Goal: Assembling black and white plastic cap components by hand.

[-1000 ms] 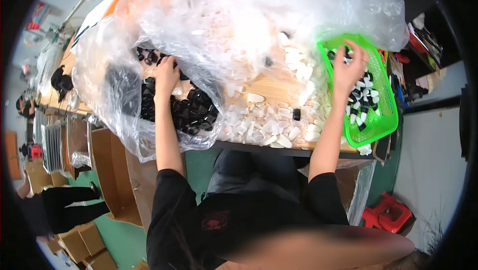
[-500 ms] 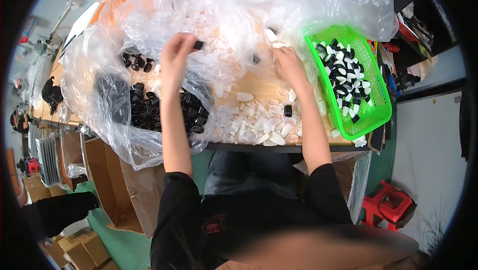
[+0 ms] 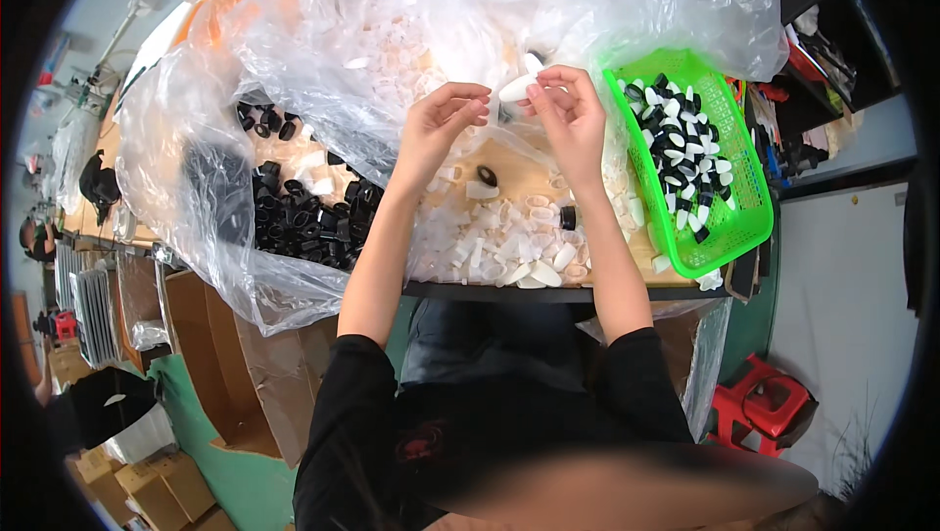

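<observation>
- Two o'clock: cluttered dark shelving [image 3: 867, 37]
- Three o'clock: pale surface [image 3: 832, 296], wall or door unclear
- Four o'clock: red stool [image 3: 774, 414]
- Eight o'clock: green floor [image 3: 201, 404], cardboard cartons [image 3: 174, 485]
- Ten o'clock: lamp [image 3: 147, 4] on angled arm

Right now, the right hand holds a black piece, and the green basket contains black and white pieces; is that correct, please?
Not quite: the head view shows the right hand holding a white piece, not a black one; the green basket does contain black and white pieces.
</observation>
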The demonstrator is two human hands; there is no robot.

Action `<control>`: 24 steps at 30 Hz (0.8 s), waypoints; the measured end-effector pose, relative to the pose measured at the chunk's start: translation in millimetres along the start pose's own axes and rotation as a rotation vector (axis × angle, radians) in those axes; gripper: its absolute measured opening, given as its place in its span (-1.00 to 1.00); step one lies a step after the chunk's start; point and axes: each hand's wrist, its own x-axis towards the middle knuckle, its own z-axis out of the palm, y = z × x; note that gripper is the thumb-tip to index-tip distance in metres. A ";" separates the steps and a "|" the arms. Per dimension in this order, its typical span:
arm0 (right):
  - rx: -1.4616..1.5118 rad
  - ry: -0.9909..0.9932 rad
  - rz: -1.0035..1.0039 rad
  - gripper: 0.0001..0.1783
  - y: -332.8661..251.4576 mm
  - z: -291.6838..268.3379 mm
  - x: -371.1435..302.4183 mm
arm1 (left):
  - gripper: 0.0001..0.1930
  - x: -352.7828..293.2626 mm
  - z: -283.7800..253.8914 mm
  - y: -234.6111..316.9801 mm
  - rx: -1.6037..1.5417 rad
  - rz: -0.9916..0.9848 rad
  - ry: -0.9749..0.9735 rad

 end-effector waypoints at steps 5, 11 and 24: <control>0.159 0.060 0.103 -0.75 3.8 -7.6 8.1 | -0.88 -4.0 -1.0 -2.3 0.723 0.217 -0.118; 0.145 0.050 0.122 -0.73 10.9 -10.2 8.3 | -0.81 -18.8 -14.7 34.7 0.772 -0.059 -0.666; 0.155 -0.005 0.189 -0.73 10.4 -12.0 9.1 | -0.66 -92.9 -10.9 40.8 0.948 0.114 -0.563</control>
